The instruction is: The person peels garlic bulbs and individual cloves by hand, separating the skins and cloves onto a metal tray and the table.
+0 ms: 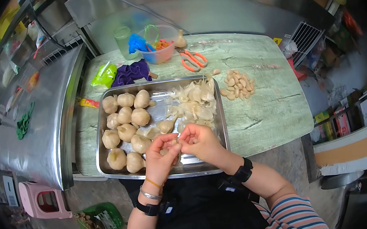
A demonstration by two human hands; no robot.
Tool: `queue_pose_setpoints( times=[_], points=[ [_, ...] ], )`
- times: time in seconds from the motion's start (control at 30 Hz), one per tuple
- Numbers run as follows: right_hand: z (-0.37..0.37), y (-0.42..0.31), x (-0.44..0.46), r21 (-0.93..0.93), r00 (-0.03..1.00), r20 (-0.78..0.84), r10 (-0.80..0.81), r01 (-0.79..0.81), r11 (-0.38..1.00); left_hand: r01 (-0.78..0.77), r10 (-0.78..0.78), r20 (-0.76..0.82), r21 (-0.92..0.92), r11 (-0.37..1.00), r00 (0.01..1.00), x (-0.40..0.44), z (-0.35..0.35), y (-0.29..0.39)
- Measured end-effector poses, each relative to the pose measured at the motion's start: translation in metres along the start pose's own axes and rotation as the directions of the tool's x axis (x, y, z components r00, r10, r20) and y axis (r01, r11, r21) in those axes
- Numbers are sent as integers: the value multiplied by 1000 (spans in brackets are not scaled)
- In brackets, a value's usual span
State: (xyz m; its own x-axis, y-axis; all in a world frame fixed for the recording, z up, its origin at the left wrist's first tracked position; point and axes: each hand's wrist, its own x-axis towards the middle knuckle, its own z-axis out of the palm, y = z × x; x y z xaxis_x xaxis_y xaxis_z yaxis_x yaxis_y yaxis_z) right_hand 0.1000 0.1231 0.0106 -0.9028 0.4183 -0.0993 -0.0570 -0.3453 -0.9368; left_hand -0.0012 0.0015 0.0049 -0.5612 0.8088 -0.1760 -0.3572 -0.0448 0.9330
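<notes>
Over the front of a metal tray (100, 154), my left hand (163, 154) is closed around a small garlic clove (174, 142). The fingertips of my right hand (202, 143) pinch at the same clove, touching the left fingers; the fingers partly hide it. Whole garlic bulbs (125, 115) fill the left side of the tray. Loose garlic skins (197, 96) are heaped in its back right part. A partly broken bulb (165, 125) lies just beyond my hands. Peeled garlic cloves (237, 84) form a pile on the table, right of the tray.
The green table (273, 114) carries orange-handled scissors (194, 61), a clear plastic tub (163, 51), a green cup (123, 39), a purple cloth (131, 73) and a green packet (104, 75). A steel counter (46, 129) stands left, a pink stool (42, 198) and green basket (109, 218) below.
</notes>
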Motion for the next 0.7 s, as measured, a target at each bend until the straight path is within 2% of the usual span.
queue_pose_setpoints(
  times=[0.03, 0.07, 0.13, 0.17, 0.23, 0.47, 0.57, 0.63, 0.67, 0.7],
  points=[
    [0, -2, -1, -91, 999, 37, -5, 9, 996, 0, -1, 27, 39, 999, 1000, -1, 0, 1],
    [1, -3, -2, -89, 999, 38, -6, 9, 996, 0, -1, 26, 41, 999, 1000, 0, -1, 1],
    [2, -5, -2, 146, 998, 27, 59, -62, 987, 66, -57, 93, -93, 993, 994, 1, -3, 0],
    [-1, -3, -1, 145, 998, 31, 56, -60, 988, 62, -53, 92, -93, 994, 994, 1, -3, 1],
    [-9, 7, 3, 158, 991, -122, 47, -28, 987, 33, -19, 72, -193, 981, 997, 0, -2, 4],
    [-15, 10, 3, 255, 984, -162, 72, -28, 966, 49, -20, 120, -239, 970, 993, -2, -4, 6],
    [-15, 14, 4, 181, 986, -149, 72, -44, 982, 50, -19, 119, -258, 965, 993, -1, -7, 3],
    [-10, 12, 4, -130, 969, -228, -94, 65, 989, 37, -29, 53, -154, 987, 998, 0, -7, 3],
    [-6, 8, 2, -131, 969, -228, -92, 63, 989, 38, -30, 52, -156, 987, 998, 0, -6, 3],
    [-1, 4, -1, -197, 986, -139, -95, 66, 978, 39, -37, 17, -145, 989, 999, 1, -5, 3]
  ],
)
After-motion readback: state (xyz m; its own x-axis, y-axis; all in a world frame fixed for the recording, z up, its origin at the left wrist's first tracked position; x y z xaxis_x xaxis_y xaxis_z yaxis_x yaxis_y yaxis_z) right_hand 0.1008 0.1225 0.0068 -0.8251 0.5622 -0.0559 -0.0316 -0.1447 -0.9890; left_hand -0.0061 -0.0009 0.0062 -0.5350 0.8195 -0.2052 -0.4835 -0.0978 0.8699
